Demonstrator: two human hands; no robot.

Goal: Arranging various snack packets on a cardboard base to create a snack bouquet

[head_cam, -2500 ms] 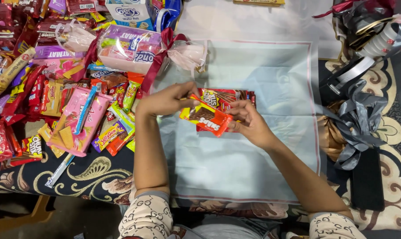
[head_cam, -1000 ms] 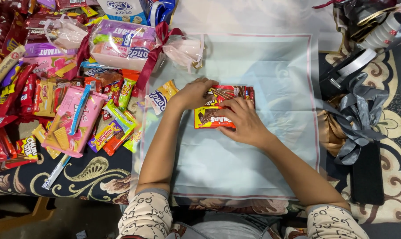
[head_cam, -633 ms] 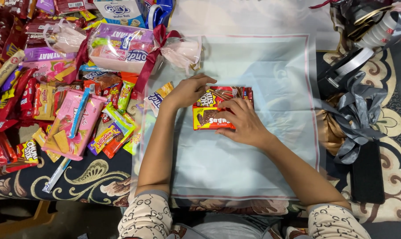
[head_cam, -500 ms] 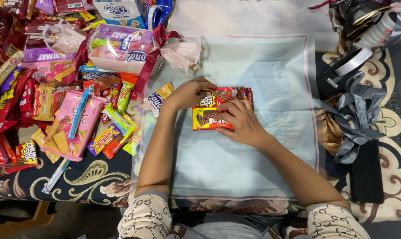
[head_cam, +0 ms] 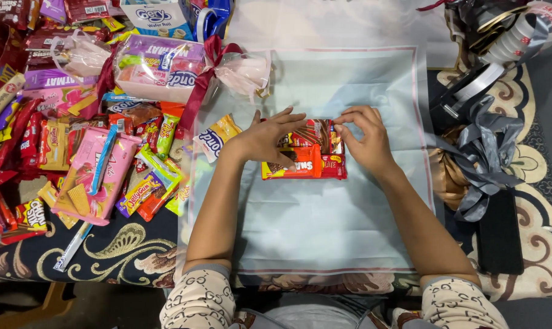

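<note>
Head view: left hand [head_cam: 265, 139] lies flat, fingers spread, steadying the snack packets [head_cam: 305, 157] mid-sheet [head_cam: 324, 231], while right hand [head_cam: 367, 141] pinches their far edge, aligning them.

left hand [head_cam: 265, 139] rests on left end of stack of flat red-and-orange snack packets [head_cam: 306, 157] | right hand [head_cam: 366, 141] on its right end | stack lies on pale translucent square plastic sheet [head_cam: 324, 225] | heap of loose colourful foil sweet wrappers [head_cam: 75, 152] left of left hand | bunch of grey satin ribbon [head_cam: 483, 152] right of right hand | clear ribbon-tied gift parcel [head_cam: 166, 73] beyond left hand
</note>
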